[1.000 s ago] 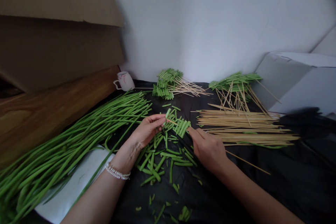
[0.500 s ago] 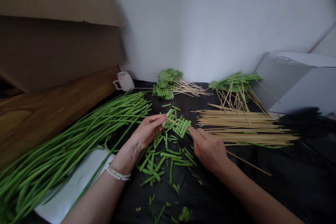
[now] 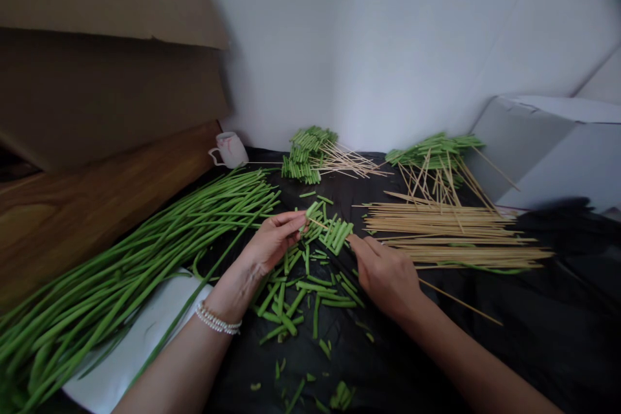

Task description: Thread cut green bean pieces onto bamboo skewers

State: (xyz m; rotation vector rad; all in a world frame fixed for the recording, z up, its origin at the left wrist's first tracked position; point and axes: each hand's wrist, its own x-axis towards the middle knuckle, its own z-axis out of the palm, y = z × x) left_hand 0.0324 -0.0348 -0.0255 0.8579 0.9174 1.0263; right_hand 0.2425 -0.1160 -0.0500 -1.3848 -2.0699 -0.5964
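My right hand (image 3: 385, 275) is closed round a thin bamboo skewer (image 3: 460, 305) that runs under the hand; its tip points left. Several short green bean pieces (image 3: 337, 234) are threaded on that skewer between my hands. My left hand (image 3: 274, 238), with a bead bracelet at the wrist, pinches another bean piece (image 3: 311, 209) at the skewer's tip. Loose cut bean pieces (image 3: 295, 297) lie scattered on the black sheet (image 3: 533, 330) below both hands.
A long heap of whole green beans (image 3: 126, 272) lies at left over a white cloth (image 3: 130, 343). A pile of bare skewers (image 3: 451, 233) lies at right. Finished bean skewers (image 3: 310, 155) (image 3: 436, 152) are stacked by the wall. A white mug (image 3: 230, 149), cardboard box (image 3: 97, 45), and white box (image 3: 557, 149) stand around.
Almost nothing has moved. My left hand's pinched bean piece has shifted slightly at the skewer tip, and the threaded pieces sit a touch higher.
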